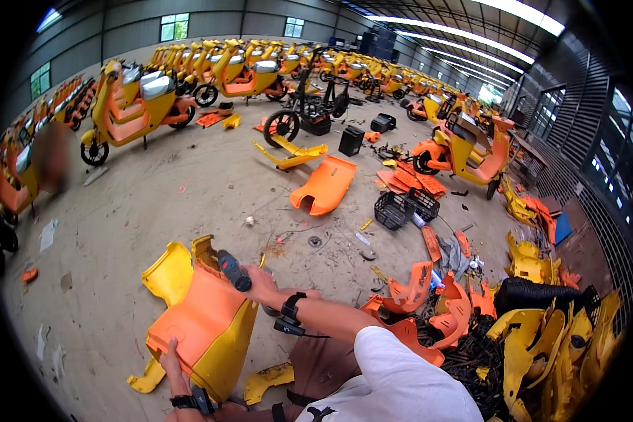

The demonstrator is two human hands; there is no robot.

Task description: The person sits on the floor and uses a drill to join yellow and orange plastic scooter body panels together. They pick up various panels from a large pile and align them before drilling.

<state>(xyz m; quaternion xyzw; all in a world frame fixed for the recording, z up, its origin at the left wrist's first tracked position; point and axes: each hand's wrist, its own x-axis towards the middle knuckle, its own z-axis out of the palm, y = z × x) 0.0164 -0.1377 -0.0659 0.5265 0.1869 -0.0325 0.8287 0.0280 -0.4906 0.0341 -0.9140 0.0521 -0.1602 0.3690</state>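
My right hand (260,283) is closed round a dark cordless drill (233,270), held over the upper end of a scooter body shell. The shell joins an orange panel (200,309) to yellow side panels (225,352), and it stands on the floor in front of me. Where the drill's tip meets the shell, I cannot make it out. Lower down, my left hand (171,362) grips the near edge of the orange panel, one finger lying on its top face. A loose curved yellow piece (269,382) lies by my leg.
Orange and yellow panels (534,337) are heaped at my right, beside a pile of dark small parts (471,359). Ahead lie an orange cover (323,184), black baskets (394,210) and a stripped scooter frame (316,98). Rows of yellow scooters (246,74) stand behind.
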